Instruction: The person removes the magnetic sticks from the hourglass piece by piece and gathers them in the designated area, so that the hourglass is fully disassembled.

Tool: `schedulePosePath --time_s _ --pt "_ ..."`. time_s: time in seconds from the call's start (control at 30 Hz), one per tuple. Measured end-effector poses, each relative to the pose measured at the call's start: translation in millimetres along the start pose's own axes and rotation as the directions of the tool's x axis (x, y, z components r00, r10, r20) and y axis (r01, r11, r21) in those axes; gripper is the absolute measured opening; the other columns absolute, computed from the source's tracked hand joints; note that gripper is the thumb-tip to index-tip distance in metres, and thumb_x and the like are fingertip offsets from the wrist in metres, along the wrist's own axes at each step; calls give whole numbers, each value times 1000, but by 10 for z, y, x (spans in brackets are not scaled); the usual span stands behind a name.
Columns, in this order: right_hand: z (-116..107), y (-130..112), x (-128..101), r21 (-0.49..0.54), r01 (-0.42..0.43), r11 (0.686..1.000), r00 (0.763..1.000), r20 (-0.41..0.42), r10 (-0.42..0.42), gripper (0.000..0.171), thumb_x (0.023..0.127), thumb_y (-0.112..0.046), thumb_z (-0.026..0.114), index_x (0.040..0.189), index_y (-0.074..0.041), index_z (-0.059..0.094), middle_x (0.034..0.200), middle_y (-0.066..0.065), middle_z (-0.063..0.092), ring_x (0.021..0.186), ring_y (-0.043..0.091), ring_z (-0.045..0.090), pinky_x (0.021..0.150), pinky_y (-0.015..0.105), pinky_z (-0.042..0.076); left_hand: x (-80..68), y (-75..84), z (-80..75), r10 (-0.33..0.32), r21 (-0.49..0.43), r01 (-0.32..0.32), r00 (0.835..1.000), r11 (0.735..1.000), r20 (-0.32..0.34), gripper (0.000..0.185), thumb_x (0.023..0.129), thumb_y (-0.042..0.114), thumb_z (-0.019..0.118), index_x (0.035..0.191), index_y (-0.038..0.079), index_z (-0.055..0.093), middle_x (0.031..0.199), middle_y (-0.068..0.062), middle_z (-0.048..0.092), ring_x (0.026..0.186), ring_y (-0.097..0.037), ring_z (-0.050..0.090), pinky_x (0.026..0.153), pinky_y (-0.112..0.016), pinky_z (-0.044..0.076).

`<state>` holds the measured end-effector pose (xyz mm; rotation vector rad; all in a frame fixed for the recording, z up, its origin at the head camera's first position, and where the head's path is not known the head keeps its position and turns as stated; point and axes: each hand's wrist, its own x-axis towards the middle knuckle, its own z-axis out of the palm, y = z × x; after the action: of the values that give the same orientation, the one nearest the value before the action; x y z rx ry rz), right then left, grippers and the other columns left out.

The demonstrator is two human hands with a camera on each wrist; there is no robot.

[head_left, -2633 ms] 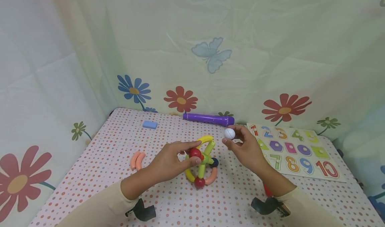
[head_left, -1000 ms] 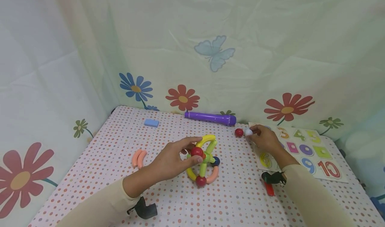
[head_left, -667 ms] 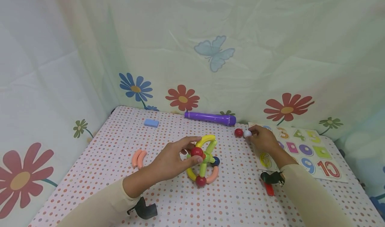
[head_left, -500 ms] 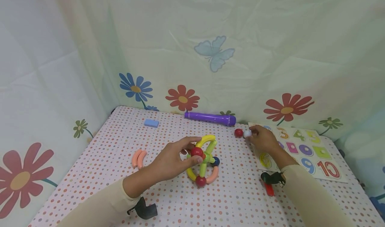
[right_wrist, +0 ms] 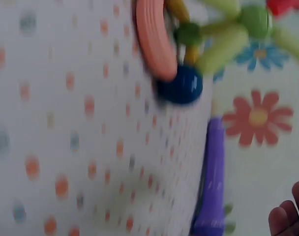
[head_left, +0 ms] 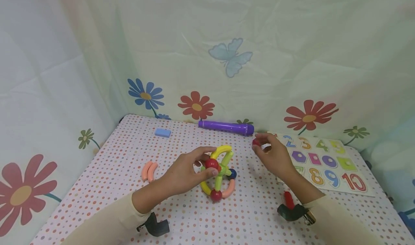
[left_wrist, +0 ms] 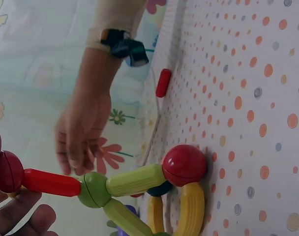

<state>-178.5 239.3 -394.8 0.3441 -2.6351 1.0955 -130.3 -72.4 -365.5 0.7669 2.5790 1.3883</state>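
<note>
Dotted desk (head_left: 107, 173), floral backdrop. Rod-and-ball frame (head_left: 218, 173), partly built, standing mid-desk; left hand (head_left: 186, 173) grips its upper red ball. Right hand (head_left: 273, 156) pinches loose red ball (head_left: 256, 142) (unattached); orange curved rods (head_left: 148, 171) unused.

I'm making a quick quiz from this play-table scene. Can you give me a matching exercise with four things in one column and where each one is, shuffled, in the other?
Things:
1. small red ball
2. purple tube
3. two orange curved pieces
4. number puzzle board

Places:
A. lying side by side left of the stick-and-ball toy
B. at the table's far edge, by the curtain
C. pinched in the right hand
D. flat on the table's right side

Pairs: 1-C, 2-B, 3-A, 4-D
</note>
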Motion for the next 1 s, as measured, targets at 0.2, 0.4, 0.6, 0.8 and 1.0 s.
schedulePosePath --time_s 0.2,0.4,0.6,0.8,1.0 --pt "146 -491 -259 69 273 959 962 -11 -273 37 87 2 78 121 -3 63 111 8 68 99 25 63 76 28 54 12 -12 -10 23 -39 -24 1000 999 -4 66 91 39 79 148 24 50 118 5 71 104 -13 62 93 -47 53" --pt "236 -839 -427 28 458 889 883 108 -458 53 82 -8 85 128 -10 60 122 0 63 109 17 59 82 31 57 15 -20 6 12 -82 -13 1000 997 -5 72 86 40 83 147 23 49 111 6 70 98 -17 62 87 -47 55" --pt "318 -1024 -484 -113 547 829 835 133 -533 57 77 -17 92 126 -12 63 124 2 61 117 19 59 89 33 58 20 -44 36 48 -92 -48 999 995 -9 69 86 36 84 145 21 52 107 10 67 98 -12 61 88 -44 54" --pt "360 -1085 -500 -185 542 819 840 136 -525 52 75 -14 93 120 -12 68 121 2 62 114 19 60 85 30 58 19 -71 35 50 -39 -50 999 998 9 67 87 42 83 144 22 54 113 13 64 101 -8 61 91 -38 54" --pt "378 -1081 -510 -124 520 845 853 127 -506 48 79 -12 91 120 -12 66 122 0 63 109 14 63 86 27 57 3 -105 -46 133 18 -135 987 991 89 47 103 28 61 148 21 51 141 12 55 112 -7 57 97 -38 51"
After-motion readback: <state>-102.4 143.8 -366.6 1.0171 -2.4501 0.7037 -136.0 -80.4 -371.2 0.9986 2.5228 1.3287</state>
